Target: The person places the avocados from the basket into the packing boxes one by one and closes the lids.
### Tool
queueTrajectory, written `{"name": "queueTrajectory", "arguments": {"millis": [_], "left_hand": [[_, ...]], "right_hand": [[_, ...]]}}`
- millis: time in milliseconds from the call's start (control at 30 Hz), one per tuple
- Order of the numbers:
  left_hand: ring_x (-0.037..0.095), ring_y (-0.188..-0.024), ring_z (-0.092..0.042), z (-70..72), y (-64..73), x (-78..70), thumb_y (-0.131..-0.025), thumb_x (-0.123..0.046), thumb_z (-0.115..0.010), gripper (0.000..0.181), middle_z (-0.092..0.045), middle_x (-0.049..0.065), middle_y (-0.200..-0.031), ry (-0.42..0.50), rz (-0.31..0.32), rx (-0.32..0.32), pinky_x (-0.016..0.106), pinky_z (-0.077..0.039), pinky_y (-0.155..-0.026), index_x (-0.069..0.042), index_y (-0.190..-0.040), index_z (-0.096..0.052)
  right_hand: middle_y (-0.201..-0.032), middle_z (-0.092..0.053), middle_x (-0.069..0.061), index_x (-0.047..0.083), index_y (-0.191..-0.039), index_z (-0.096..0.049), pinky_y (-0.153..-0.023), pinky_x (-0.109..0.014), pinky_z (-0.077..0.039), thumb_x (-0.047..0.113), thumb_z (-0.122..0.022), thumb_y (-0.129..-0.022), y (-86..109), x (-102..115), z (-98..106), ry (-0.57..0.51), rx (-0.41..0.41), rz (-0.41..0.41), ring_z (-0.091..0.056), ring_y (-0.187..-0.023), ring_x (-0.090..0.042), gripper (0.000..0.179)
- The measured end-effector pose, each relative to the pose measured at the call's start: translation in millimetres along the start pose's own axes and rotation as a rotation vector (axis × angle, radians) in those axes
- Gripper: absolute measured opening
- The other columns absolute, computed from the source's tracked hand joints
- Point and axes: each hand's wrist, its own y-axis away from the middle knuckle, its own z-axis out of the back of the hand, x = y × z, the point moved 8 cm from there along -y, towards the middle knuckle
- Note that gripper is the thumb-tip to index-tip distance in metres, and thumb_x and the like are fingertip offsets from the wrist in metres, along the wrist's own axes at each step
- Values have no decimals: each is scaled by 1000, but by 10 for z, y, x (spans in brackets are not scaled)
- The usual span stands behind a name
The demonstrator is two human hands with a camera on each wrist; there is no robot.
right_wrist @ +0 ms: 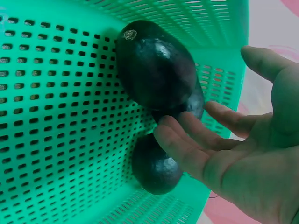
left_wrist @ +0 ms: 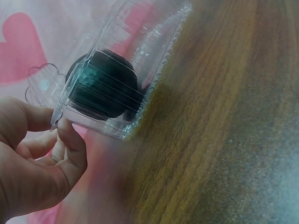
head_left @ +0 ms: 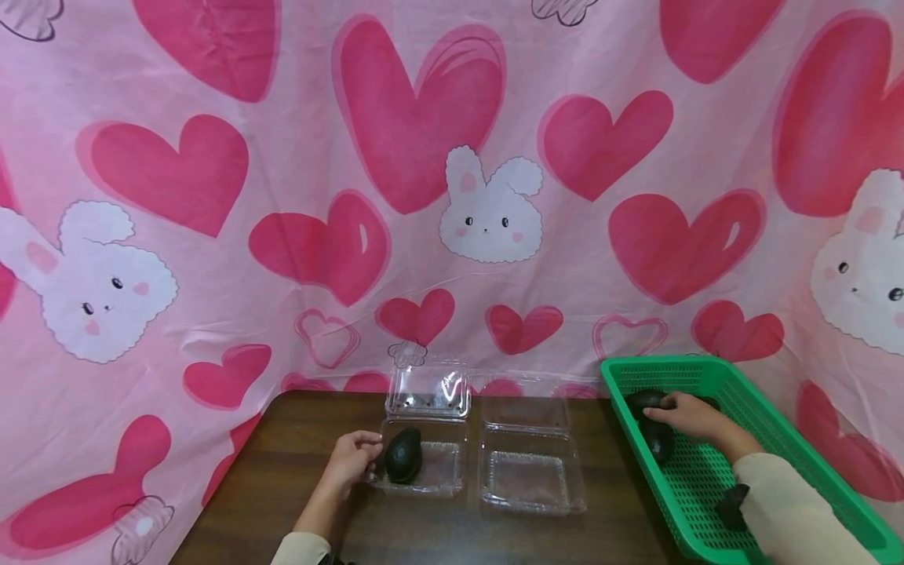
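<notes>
Near the table's middle, a clear plastic clamshell box lies with its lid raised, holding one dark avocado at its left side. My left hand pinches the box's left rim between thumb and fingers, as the left wrist view shows up close. Over at the right, my right hand reaches into a green perforated basket. Its fingers are spread and slightly bent beside several avocados; the large avocado and a lower avocado lie nearest. Whether the fingertips touch them, I cannot tell.
A second clear clamshell box stands open between the first box and the basket. Another dark avocado lies nearer me in the basket, partly behind the right sleeve. A pink heart-print cloth hangs behind the brown table.
</notes>
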Motion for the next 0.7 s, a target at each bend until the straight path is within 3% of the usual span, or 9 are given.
{"name": "queueTrajectory", "arguments": {"millis": [300,433,500,600,700], "left_hand": [[18,-60,-49,4,-23,32,-98,0,-62,24,-58,8,-79,1,-1,-4,28,-50,-49,13,-118,-61],[18,-59,-49,7,-8,16,-98,0,-62,23,-57,8,-78,5,-7,-6,28,-51,-49,13,-117,-61],[18,-59,-49,3,4,3,-97,0,-62,23,-57,8,-78,11,-8,-6,27,-50,-48,13,-116,-61],[18,-59,-49,-3,24,-12,-97,1,-62,21,-57,8,-78,15,-3,-8,27,-50,-48,12,-115,-62],[17,-59,-49,-5,36,-23,-97,1,-62,20,-57,8,-78,14,-2,-10,27,-50,-48,12,-114,-63]], "right_hand": [[-131,-42,-47,-29,-134,-33,-83,-60,-61,42,-60,-103,-23,-114,-133,-89,50,-41,-52,-118,-56,82],[-106,-53,-32,-25,-130,-39,-79,-53,-63,39,-61,-103,-56,-168,-187,-124,50,-63,-58,-88,-36,73],[-99,-54,-22,-22,-124,-44,-77,-49,-62,37,-61,-103,-70,-191,-211,-141,51,-66,-55,-83,-27,64],[-94,-53,-16,-15,-113,-51,-74,-43,-59,35,-62,-102,-80,-217,-246,-157,47,-74,-53,-81,-23,52],[-98,-52,-17,-10,-104,-51,-76,-44,-59,34,-63,-102,-78,-229,-293,-175,49,-72,-56,-90,-27,46]]}}
